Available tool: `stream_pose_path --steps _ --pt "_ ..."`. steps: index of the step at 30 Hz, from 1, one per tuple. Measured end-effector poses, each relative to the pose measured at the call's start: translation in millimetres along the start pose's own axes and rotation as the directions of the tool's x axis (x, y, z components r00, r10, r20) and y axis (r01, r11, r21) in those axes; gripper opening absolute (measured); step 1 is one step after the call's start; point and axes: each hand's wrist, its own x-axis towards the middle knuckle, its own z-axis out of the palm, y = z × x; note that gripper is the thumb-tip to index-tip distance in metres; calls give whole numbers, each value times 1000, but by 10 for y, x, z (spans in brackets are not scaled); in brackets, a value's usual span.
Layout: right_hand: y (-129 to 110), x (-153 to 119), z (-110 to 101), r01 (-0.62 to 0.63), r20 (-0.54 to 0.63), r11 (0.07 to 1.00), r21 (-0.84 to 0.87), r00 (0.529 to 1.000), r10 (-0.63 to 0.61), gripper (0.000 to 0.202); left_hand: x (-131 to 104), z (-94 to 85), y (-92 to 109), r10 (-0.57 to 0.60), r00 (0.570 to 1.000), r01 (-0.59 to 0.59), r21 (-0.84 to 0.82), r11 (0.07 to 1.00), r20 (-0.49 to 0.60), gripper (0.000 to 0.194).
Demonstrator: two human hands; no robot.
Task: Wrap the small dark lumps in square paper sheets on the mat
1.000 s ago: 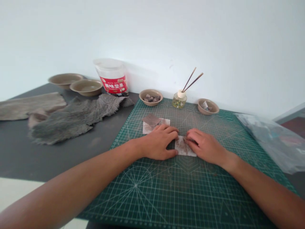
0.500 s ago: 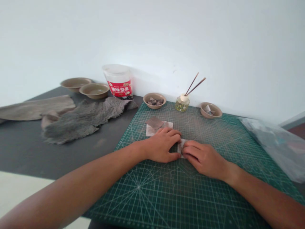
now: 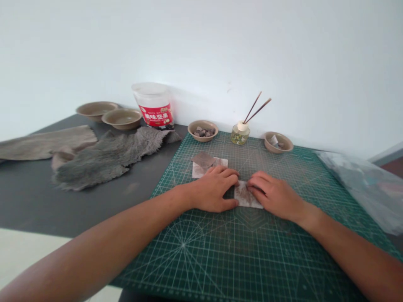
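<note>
A white smudged square (image 3: 247,196) lies flat on the green cutting mat (image 3: 201,251). My left hand (image 3: 217,189) rests at its left edge, thumb and fingers spread apart, fingertips at its left corners. On the square's right side is my right hand (image 3: 277,195), its fingers bent and pressed together; whatever they pinch, if anything, is hidden. Behind my left hand, a brown-grey piece (image 3: 203,160) overlaps another white sheet (image 3: 197,171), partly covered by my fingers.
Behind the hands stand a bowl of brown chunks (image 3: 203,131), a glass bottle with two sticks (image 3: 239,134) and a bowl with small pieces (image 3: 278,142). Left are grey cloth (image 3: 94,159), a tub (image 3: 154,107) and two bowls (image 3: 122,119). Plastic sheeting (image 3: 362,180) lies right.
My right hand has moved up and to the right over the white square, uncovering more of its surface. My left hand has stayed at the left edge.
</note>
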Motion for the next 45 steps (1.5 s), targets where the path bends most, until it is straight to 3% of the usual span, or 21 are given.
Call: stream_pose_path --steps 5,10,14,17,22,28,33,39,45 --pt "-53 -13 26 215 63 976 43 974 -217 17 1 2 -10 -1 1000 1 -20 1000 -3 40" --pt "59 30 6 46 -16 997 -58 999 -47 17 3 -2 -8 -8 1000 8 -19 1000 6 39" --pt "58 -16 -24 194 96 980 -38 977 -190 15 0 2 -4 -17 1000 17 -18 1000 8 39" --pt "-57 -27 15 238 82 970 -45 969 -234 18 0 13 -7 -16 1000 16 -21 1000 1 40" --pt "-55 24 9 44 -4 997 -68 999 -44 17 3 31 -17 -4 1000 4 -5 1000 -19 39" --pt "-101 -24 -19 250 123 968 -19 962 -246 18 2 21 -7 -11 1000 11 -7 1000 -5 38" --pt "-5 -3 -67 41 77 998 -40 996 -38 16 5 31 -12 -4 1000 4 6 1000 -16 39" --pt "-4 -23 -100 160 191 985 65 967 -170 14 11 23 5 -26 1000 27 -11 1000 12 39" --pt "-35 5 -34 -19 84 1000 16 996 18 15 16 22 20 -55 998 56 -23 998 16 42"
